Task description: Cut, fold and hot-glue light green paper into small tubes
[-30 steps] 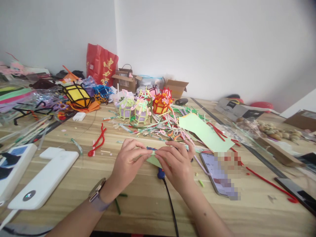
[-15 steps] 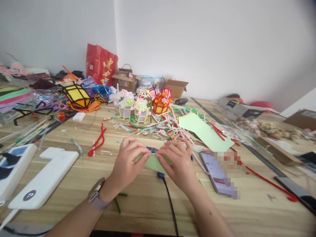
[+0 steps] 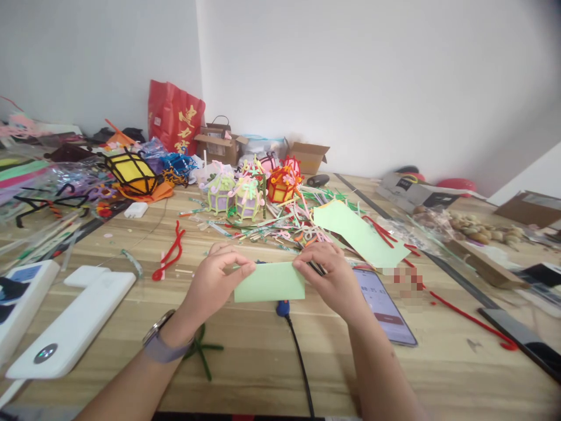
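A small light green sheet of paper (image 3: 270, 283) is stretched between my hands above the table. My left hand (image 3: 219, 278) pinches its upper left corner between thumb and fingers. At the upper right corner, my right hand (image 3: 326, 272) grips the same sheet; a dark thin thing shows by its fingers, too unclear to name. Behind and below the paper, a blue tool (image 3: 284, 307) with a black cord lies on the table, mostly hidden. Green pipe cleaner pieces (image 3: 205, 351) lie near my left wrist, which wears a watch (image 3: 158, 327).
Small lanterns (image 3: 249, 197) stand behind a heap of pipe cleaner scraps (image 3: 272, 229). A larger green sheet (image 3: 362, 234) lies right of them. A phone (image 3: 385, 310) is by my right forearm, a white power bank (image 3: 72, 327) at left. Red pipe cleaners (image 3: 170, 251) lie left of centre.
My hands have moved apart from the middle of the paper's top edge to its corners. The sheet now faces me flat and shows more fully. The view has shifted slightly.
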{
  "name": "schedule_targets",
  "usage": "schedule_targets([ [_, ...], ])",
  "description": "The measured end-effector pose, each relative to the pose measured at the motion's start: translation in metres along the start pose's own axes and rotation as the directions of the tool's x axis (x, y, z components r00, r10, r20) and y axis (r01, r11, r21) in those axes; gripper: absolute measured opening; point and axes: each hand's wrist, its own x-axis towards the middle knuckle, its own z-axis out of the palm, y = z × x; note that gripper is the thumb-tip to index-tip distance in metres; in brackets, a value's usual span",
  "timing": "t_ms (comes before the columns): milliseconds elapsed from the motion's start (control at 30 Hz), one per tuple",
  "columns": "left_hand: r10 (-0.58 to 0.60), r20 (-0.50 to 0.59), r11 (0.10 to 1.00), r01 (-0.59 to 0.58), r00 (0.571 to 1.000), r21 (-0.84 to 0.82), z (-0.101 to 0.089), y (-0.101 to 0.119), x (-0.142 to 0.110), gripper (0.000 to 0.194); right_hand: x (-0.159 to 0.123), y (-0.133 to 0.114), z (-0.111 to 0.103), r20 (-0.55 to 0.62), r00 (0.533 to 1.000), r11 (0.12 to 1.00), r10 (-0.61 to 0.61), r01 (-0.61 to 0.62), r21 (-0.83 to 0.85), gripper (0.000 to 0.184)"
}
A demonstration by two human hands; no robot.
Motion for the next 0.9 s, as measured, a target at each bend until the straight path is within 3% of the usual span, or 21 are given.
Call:
schedule_targets([
  [300, -0.087, 0.006, 0.991, 0.086, 0.996, 0.099, -0.008, 0.002, 0.005, 0.029, 0.004, 0.005, -0.004, 0.064, 0.990, 0.981, 0.128, -0.136, 0.139, 0.030],
  [400, -0.051, 0.071, 0.994, 0.044, 0.996, 0.098, -0.011, 0.002, 0.005, 0.026, 0.005, 0.006, -0.004, 0.067, 0.984, 0.971, 0.163, -0.172, 0.165, 0.028],
  [500, 0.033, 0.093, 0.988, -0.046, 0.995, 0.148, -0.012, 0.000, 0.005, 0.025, 0.005, 0.009, -0.002, -0.010, 0.981, 0.973, 0.195, -0.192, 0.131, 0.026],
  [700, 0.209, 0.046, 0.930, -0.213, 0.977, 0.299, -0.012, -0.006, 0.004, 0.021, 0.003, 0.009, 0.005, -0.203, 0.979, 0.999, -0.007, -0.003, -0.045, 0.022],
  [800, 0.336, 0.017, 0.877, -0.319, 0.942, 0.360, -0.007, -0.003, 0.002, 0.026, 0.004, -0.001, 0.006, -0.223, 0.968, 0.990, -0.116, 0.096, -0.099, 0.020],
  [900, 0.452, 0.097, 0.777, -0.445, 0.887, 0.446, -0.001, 0.006, -0.001, 0.025, 0.006, -0.013, 0.006, -0.189, 0.961, 0.977, -0.202, 0.183, -0.113, 0.019],
])
